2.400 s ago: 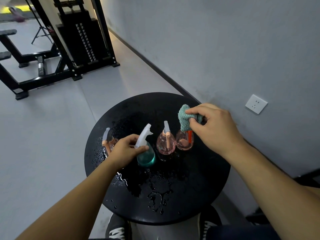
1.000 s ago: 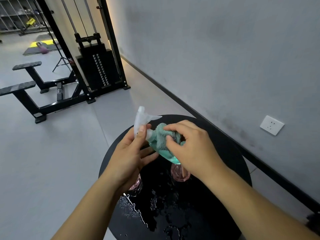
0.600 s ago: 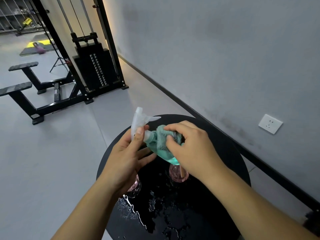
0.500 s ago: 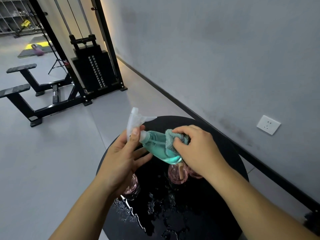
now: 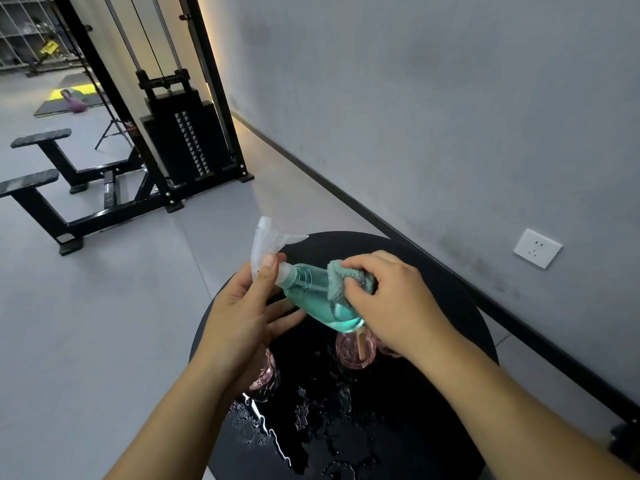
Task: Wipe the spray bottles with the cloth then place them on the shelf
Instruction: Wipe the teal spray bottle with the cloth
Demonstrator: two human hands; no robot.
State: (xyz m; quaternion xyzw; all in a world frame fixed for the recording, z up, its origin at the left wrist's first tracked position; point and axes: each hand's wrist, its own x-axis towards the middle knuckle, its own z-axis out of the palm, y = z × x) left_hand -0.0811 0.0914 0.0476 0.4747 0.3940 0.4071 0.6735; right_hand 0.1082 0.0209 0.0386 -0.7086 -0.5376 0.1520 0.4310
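Note:
A spray bottle [image 5: 310, 289] with teal liquid and a clear white trigger head is held tilted above the round black table [image 5: 446, 306]. My left hand [image 5: 242, 317] grips its neck just below the trigger head. My right hand [image 5: 391, 299] presses a teal cloth [image 5: 337, 280] against the bottle's body near its base. A pink spray bottle [image 5: 356, 348] stands on the table under my right hand. Another pink bottle [image 5: 265, 377] shows partly under my left wrist.
Water puddles and drops [image 5: 311, 420] lie on the wet table top. A grey wall with a white socket [image 5: 536, 248] runs along the right. A black cable weight machine [image 5: 180, 140] and a bench [image 5: 38, 181] stand on the grey floor at the left.
Both hands lifted the teal bottle off the table. Since then my right hand has slid the cloth from the bottle's neck down toward its base.

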